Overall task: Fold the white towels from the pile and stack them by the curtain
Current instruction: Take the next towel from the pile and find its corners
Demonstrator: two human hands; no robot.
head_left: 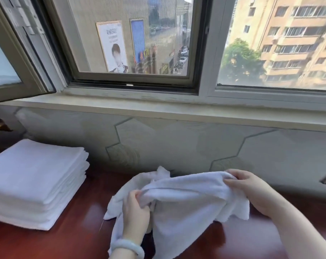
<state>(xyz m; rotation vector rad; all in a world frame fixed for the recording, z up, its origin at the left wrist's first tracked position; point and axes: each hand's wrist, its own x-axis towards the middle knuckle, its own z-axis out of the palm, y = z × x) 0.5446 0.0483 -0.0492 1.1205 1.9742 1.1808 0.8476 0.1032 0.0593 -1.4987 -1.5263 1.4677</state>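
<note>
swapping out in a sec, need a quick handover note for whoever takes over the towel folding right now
Left hand: grips one upper edge of the crumpled white terry towel.
Right hand: pinches the opposite upper edge.
The towel hangs between both hands, not yet folded, over the glossy red-brown wooden table.
Done: a neat stack of folded white towels sits at the table's left end.
Left: fold this towel and add it to the stack. The unfolded pile is out of view, so how many remain is unknown.
</note>
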